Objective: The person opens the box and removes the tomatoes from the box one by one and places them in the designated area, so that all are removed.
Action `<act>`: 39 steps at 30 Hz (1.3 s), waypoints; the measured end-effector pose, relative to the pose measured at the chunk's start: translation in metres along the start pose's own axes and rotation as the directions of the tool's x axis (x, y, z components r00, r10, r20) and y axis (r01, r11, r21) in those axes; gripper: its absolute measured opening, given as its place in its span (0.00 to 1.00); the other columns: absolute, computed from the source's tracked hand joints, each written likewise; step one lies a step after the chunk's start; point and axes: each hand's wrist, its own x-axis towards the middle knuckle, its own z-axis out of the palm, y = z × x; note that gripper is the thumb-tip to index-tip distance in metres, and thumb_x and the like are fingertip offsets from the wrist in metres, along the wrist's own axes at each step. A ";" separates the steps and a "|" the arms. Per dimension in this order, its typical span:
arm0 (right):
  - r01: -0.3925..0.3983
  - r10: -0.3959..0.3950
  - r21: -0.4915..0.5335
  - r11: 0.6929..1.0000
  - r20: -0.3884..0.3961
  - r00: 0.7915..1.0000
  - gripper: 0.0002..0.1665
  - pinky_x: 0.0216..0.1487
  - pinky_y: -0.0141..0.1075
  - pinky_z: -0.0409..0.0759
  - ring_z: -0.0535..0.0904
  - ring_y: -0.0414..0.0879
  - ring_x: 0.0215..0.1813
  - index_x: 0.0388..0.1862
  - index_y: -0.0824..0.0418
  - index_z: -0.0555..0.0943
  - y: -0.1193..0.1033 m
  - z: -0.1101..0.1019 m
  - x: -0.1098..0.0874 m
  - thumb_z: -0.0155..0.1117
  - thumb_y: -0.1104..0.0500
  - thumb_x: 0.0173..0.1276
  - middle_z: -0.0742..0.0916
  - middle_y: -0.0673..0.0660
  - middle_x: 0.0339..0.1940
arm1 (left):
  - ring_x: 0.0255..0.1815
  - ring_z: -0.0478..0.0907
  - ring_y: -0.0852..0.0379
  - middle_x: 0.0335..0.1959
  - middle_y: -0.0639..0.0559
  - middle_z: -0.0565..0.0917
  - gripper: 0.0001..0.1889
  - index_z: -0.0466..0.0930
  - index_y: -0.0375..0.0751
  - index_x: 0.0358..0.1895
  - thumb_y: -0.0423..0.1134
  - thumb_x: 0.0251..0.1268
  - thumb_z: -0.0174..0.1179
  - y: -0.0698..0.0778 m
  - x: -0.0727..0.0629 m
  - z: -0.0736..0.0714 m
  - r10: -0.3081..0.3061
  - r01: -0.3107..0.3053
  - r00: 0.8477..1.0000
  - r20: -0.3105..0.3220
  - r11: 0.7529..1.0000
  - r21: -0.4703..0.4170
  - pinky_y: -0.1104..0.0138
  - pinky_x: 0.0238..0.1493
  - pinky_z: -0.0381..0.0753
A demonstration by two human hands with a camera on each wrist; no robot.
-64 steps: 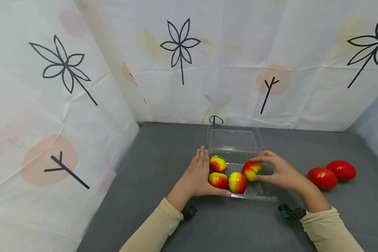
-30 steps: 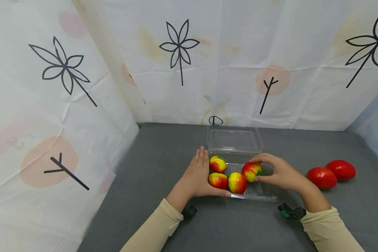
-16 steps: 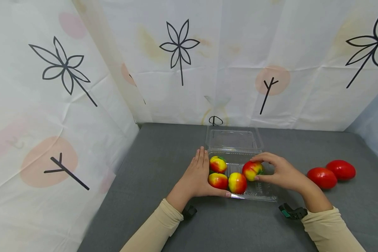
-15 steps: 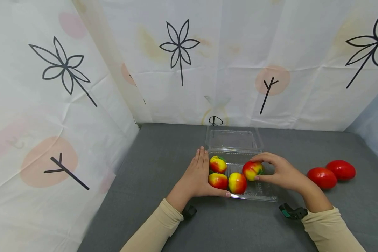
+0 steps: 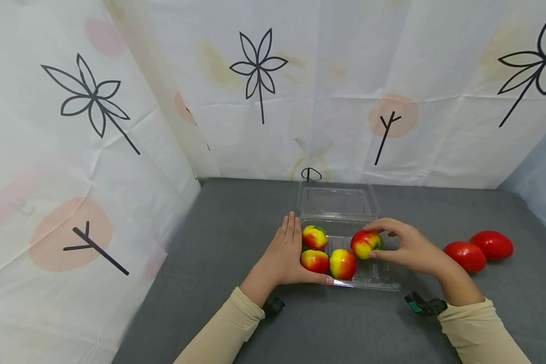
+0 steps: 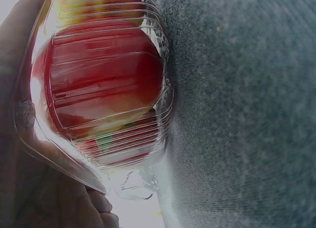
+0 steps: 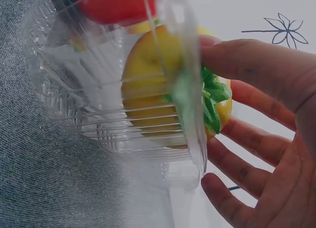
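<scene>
A clear plastic clamshell box point(image 5: 378, 278) lies open on the grey table, its lid point(image 5: 338, 200) folded back. My left hand point(image 5: 281, 259) rests along the left side, fingers straight and thumb at the front rim. My right hand point(image 5: 411, 247) pinches a round red-and-yellow fruit point(image 5: 364, 243) between thumb and fingers, over the right part of the box. In the right wrist view, green leaves show on this fruit point(image 7: 148, 85). Three similar fruits sit in the box: one back left point(image 5: 315, 237), one front left point(image 5: 315, 261), one front middle point(image 5: 343, 264).
Two red tomatoes, a nearer one point(image 5: 465, 257) and a farther one point(image 5: 492, 245), lie on the table point(image 5: 236, 217) to the right of my right hand. A white printed cloth point(image 5: 336, 76) hangs behind the table and along its left side.
My right hand and the pinched fruit have shifted very slightly up and to the right. My left hand and the other fruits have stayed put.
</scene>
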 end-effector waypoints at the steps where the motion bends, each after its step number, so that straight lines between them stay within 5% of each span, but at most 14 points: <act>1: -0.002 0.002 0.002 1.000 0.001 1.000 0.31 0.56 0.52 0.83 0.79 0.40 0.57 0.64 0.53 0.84 0.000 0.000 0.000 0.84 0.54 0.62 0.88 0.51 0.60 | 0.91 0.30 0.43 0.91 0.42 0.35 0.80 0.37 0.38 0.88 0.89 0.42 0.61 0.000 0.000 0.000 -0.001 0.001 1.000 0.000 1.000 -0.001 0.49 0.88 0.46; 39: -0.040 0.044 0.035 0.999 -0.109 0.993 0.32 0.55 0.18 0.73 0.73 0.25 0.58 0.65 0.54 0.83 -0.001 -0.027 -0.011 0.83 0.60 0.62 0.85 0.55 0.63 | 0.91 0.31 0.43 0.91 0.43 0.35 0.79 0.37 0.39 0.88 0.87 0.42 0.63 0.000 0.000 0.001 0.002 -0.002 1.000 -0.003 1.000 -0.008 0.49 0.88 0.47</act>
